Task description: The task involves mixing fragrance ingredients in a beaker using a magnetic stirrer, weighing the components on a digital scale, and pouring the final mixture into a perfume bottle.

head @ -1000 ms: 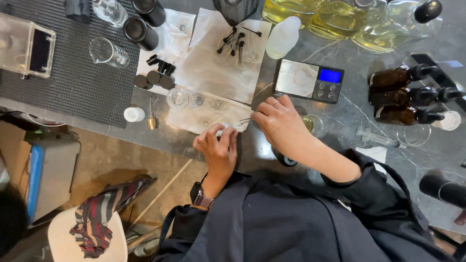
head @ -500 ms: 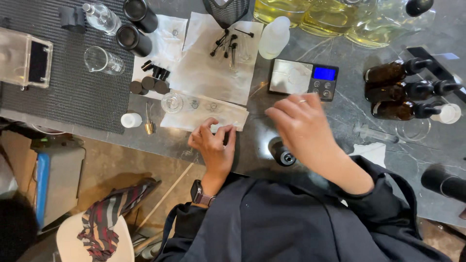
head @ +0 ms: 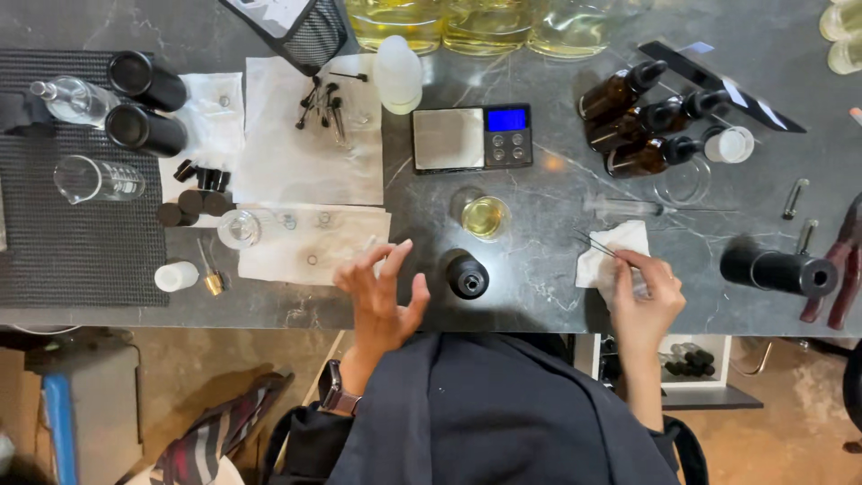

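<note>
Tweezers (head: 600,245) lay pinched in the right hand (head: 648,292), their thin tips pointing toward ten o'clock across a crumpled white tissue (head: 609,251). That hand sat at about four o'clock on the dark marble counter (head: 539,269), fingers closed narrowly around the tool's rear end, with part of the tissue under the palm.

At seven o'clock the left hand (head: 382,292) hovered with fingers spread wide and empty, its fingertips over the edge of a paper towel (head: 314,242) holding a few small rings. A watch (head: 330,393) showed on that wrist.

Between the hands, a small black bottle (head: 468,276) stood upright, its open neck visible from above. Just past it, toward twelve o'clock, stood a small glass of yellow liquid (head: 486,216), and beyond that a pocket scale (head: 472,137) with a lit blue screen.

At two o'clock three amber dropper bottles (head: 642,121) lay on their sides, close together. A black cylinder (head: 777,269) lay at three o'clock, with red-handled pliers (head: 840,265) just beside it at the counter's edge.

At nine o'clock a ribbed black mat (head: 72,242) carried a glass beaker (head: 94,180) and two black canisters (head: 144,103). Black caps (head: 193,193) sat near the mat's right edge.
</note>
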